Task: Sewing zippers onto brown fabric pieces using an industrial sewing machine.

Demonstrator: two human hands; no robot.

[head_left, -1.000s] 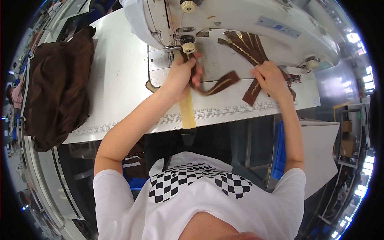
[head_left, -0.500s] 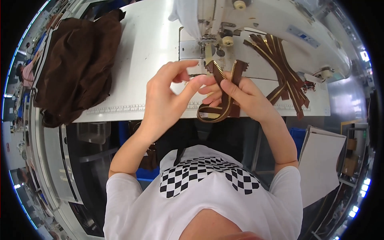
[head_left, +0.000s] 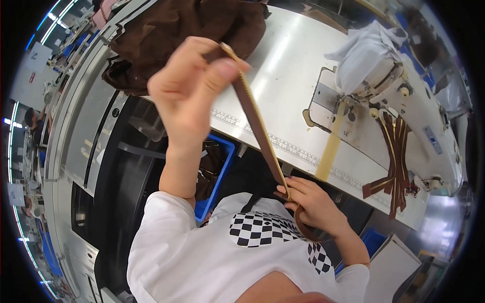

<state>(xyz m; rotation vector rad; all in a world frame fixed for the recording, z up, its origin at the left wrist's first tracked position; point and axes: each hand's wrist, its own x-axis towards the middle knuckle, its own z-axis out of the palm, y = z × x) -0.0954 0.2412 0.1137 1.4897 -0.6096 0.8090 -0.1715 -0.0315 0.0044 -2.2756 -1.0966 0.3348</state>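
Over there the person wears the camera on the head: one wide fisheye view, facing steeply down. The left hand looms nearer the lens than the right hand, and the surface slants beyond both, edges bending rimward.

Hands now wide apart, brown zipper straightened between, left end seemingly pinched
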